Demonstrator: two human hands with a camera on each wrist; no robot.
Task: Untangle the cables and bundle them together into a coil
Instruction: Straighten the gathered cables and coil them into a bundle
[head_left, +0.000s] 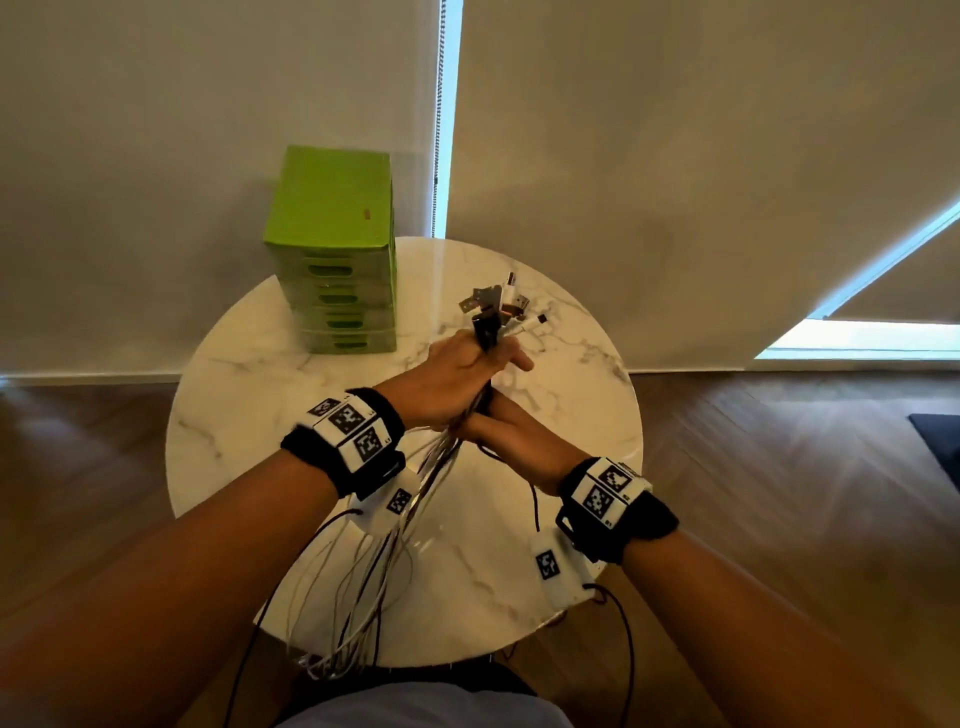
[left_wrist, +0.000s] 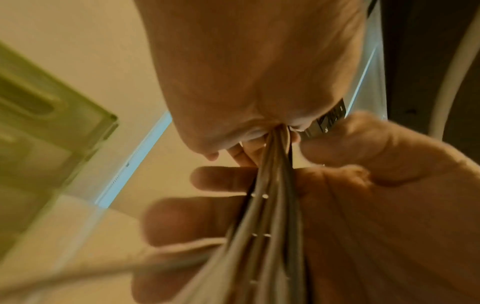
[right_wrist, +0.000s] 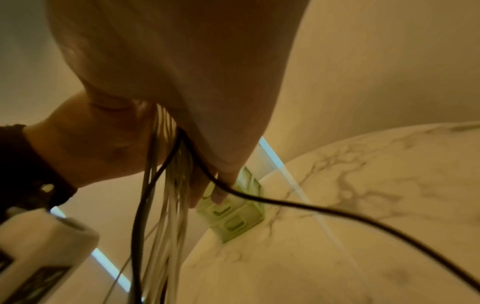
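A bundle of white, grey and black cables (head_left: 441, 457) runs from my hands down past the table's front edge, where its loose loops (head_left: 358, 623) hang. The plug ends (head_left: 498, 306) fan out above my left hand (head_left: 457, 379), which grips the bundle in a fist just below them. My right hand (head_left: 504, 426) sits right under the left one. In the left wrist view the cables (left_wrist: 272, 205) lie across its palm and its fingers (left_wrist: 197, 220) reach out behind them, uncurled. The right wrist view shows the strands (right_wrist: 166, 205) dropping beside the right hand's fingers (right_wrist: 207, 191).
A green drawer unit (head_left: 335, 249) stands at the back left of the round marble table (head_left: 545, 545). Thin black cords (head_left: 628, 649) trail from the wrist cameras. Beyond the table are wooden floor (head_left: 779, 467) and pale blinds.
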